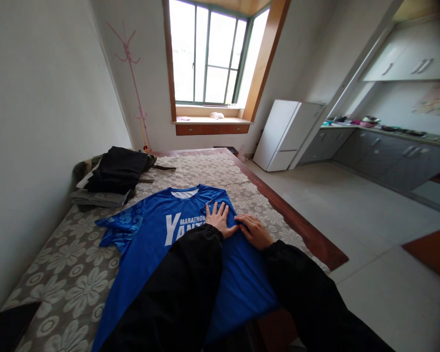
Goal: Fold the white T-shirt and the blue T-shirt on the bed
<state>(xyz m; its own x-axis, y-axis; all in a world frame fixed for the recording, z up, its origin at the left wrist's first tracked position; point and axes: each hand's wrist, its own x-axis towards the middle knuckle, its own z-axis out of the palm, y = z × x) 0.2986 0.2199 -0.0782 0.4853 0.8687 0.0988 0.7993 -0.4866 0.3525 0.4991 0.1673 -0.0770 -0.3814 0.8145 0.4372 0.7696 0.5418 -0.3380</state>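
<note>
A blue T-shirt (150, 254) with white lettering lies spread on the bed, its collar pointing away from me. The sleeve on the left sticks out to the side, while the one on the right looks folded in over the front. My left hand (218, 220) presses flat on that folded part, fingers spread, covering some of the lettering. Just right of it, my right hand (255, 231) rests on the shirt's right edge with its fingers stretched out and close together. Black sleeves cover both my forearms and hide part of the lower shirt.
Folded dark clothes (113, 171) are stacked on the bed's left side, by the wall. A patterned cover (80, 288) lies over the bed, with a wooden edge (297, 220) along the right. A dark flat object (11, 325) sits at lower left. Beyond stands a white fridge (278, 132).
</note>
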